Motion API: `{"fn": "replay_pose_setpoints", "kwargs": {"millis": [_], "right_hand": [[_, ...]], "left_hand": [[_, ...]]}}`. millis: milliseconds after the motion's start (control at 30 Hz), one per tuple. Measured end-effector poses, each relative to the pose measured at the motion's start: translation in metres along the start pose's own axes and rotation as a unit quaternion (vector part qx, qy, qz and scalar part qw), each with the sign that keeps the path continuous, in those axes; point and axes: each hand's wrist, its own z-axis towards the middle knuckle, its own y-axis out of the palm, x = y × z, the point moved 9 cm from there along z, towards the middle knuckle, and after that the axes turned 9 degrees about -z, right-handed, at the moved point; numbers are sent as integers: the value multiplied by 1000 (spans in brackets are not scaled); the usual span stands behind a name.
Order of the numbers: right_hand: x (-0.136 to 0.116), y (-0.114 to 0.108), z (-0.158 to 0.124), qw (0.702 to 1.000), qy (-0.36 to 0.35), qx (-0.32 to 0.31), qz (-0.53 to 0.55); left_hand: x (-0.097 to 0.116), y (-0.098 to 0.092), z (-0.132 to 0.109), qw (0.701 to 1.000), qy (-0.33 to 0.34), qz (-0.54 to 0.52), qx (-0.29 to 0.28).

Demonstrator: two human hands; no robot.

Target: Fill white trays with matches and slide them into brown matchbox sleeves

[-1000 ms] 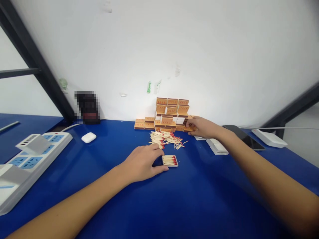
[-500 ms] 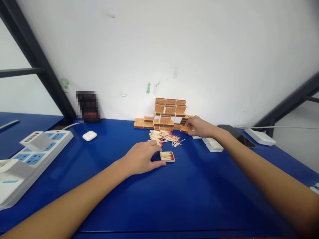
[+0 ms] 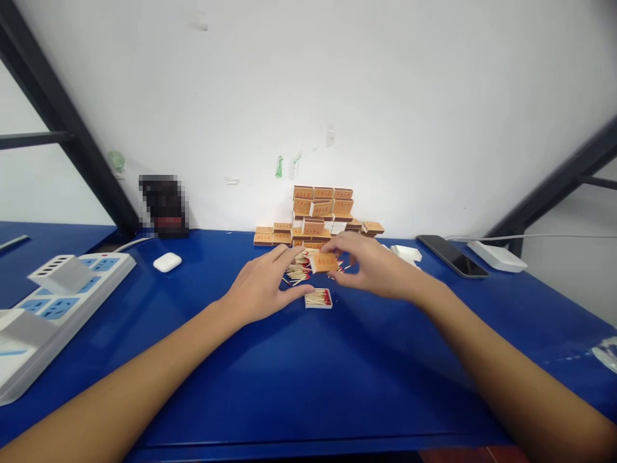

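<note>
My right hand [image 3: 369, 265] pinches an orange matchbox cover [image 3: 324, 262] above the table, over loose red-tipped matches [image 3: 297, 269]. Just to its left, my left hand [image 3: 263, 283] has thumb and fingers apart and holds nothing. Its thumb tip is by the upper left of a white matchbox tray [image 3: 318, 305] filled with matches, which lies on the blue table [image 3: 308, 379]. Behind the hands, orange matchboxes [image 3: 303, 206] stand stacked against the wall, with lower rows at the left and right. The right hand hides part of the match pile.
A power strip [image 3: 91, 292] with plugged adapters lies at the left, near a white earbud case [image 3: 167, 262] and a dark pixelated object [image 3: 166, 206]. On the right are white trays [image 3: 405, 253], a phone [image 3: 452, 256] and a white device [image 3: 496, 256] with a cable.
My right hand has come from the matchbox stack toward the centre, bringing a matchbox cover. The fingers of my left hand have lifted off the filled tray and spread. The view has shifted slightly.
</note>
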Motion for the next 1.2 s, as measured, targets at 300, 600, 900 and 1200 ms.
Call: {"fn": "replay_pose_setpoints", "kwargs": {"millis": [300,600,900,1200], "right_hand": [[6,34,-29,985,52,-81,144],[26,39,-27,973,61,-118,187],[55,27,-25,961,102,-42,255],[51,29,-26,959,107,-52,258]], "left_hand": [[-14,-2,6,999,-8,-43,-6],[-41,-4,10,994,-61,-90,1],[-48,-4,11,984,-112,-137,-21],[-44,2,11,980,-109,-165,-37]]}}
